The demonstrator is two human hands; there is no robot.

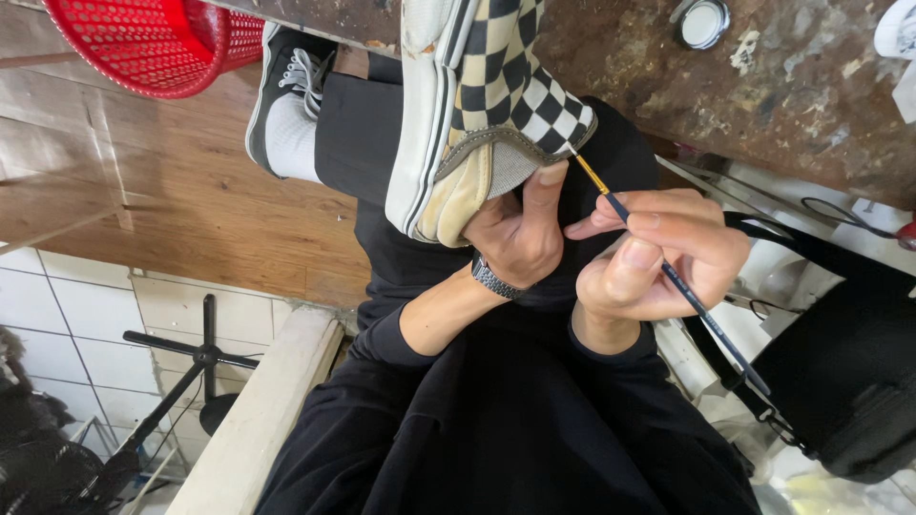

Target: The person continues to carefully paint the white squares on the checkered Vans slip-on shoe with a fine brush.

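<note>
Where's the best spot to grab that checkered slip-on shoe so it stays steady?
Probably at the heel opening, from below, as the left hand does now: fingers inside the checkered slip-on shoe, thumb on its collar. That leaves the edge free for the thin brush in the right hand.

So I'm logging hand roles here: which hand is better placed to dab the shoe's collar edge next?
Right hand: it grips the fine brush, tip at the checkered shoe. Left hand holds the shoe.

1. Black long sleeves, pushed back from both wrists.
2. Metal link wristwatch on the left wrist.
3. Black trousers, a grey sock, and a black lace-up sneaker with white laces.
</note>
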